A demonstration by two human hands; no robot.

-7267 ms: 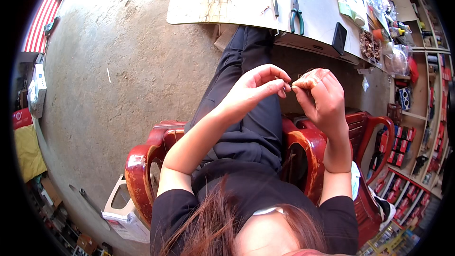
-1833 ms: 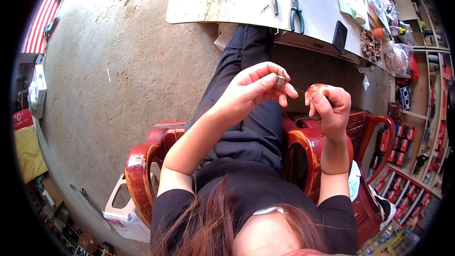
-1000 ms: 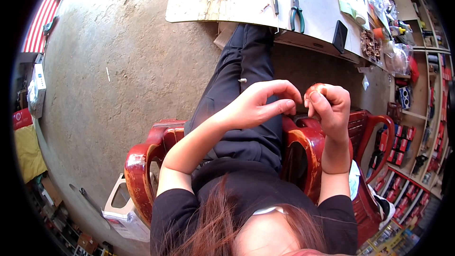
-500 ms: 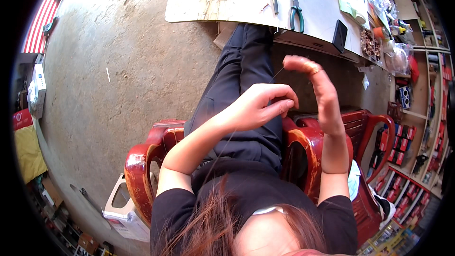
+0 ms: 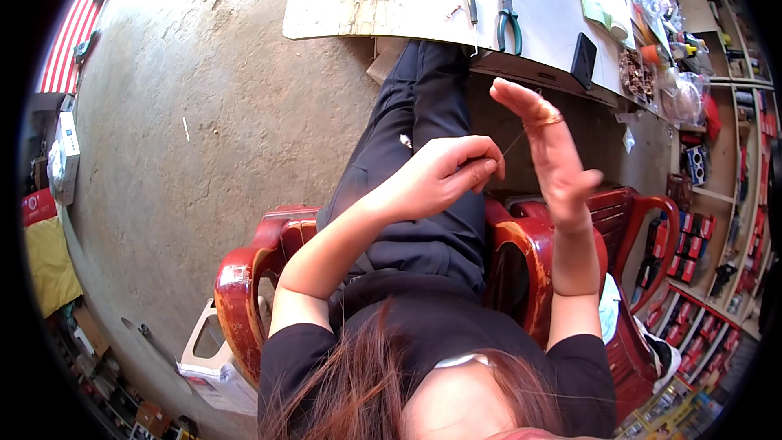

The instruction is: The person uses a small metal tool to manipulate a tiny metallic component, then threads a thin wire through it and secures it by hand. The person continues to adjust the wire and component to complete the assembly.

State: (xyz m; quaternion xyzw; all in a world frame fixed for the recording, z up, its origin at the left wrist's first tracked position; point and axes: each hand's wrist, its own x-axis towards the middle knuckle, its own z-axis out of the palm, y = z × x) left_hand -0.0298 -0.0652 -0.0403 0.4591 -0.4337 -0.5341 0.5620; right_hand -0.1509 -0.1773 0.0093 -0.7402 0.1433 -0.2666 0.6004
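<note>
My left hand (image 5: 456, 173) is closed in a pinch above my lap, holding a thin strand (image 5: 513, 145), thread or fine wire, that runs across to my right hand. A few golden turns of the strand lie around the fingers of my right hand (image 5: 554, 151). That hand is raised and open, its fingers stretched out together and the thumb held apart, slightly blurred. A small whitish object (image 5: 405, 141) shows against my dark trousers, just beyond the left wrist; its kind cannot be made out.
Ahead stands a white worktable (image 5: 342, 12) with green-handled pliers (image 5: 509, 28), a screwdriver (image 5: 472, 8) and a black phone (image 5: 583, 61). Bags and bottles crowd its right end. I sit in a red wooden armchair (image 5: 244, 285); another red chair (image 5: 648, 228) stands at right, by stocked shelves (image 5: 717, 195).
My right hand has turned and its thumb now sticks out, with the fingers straighter and slightly higher. The left hand has shifted a little. A small whitish object now shows over my lap.
</note>
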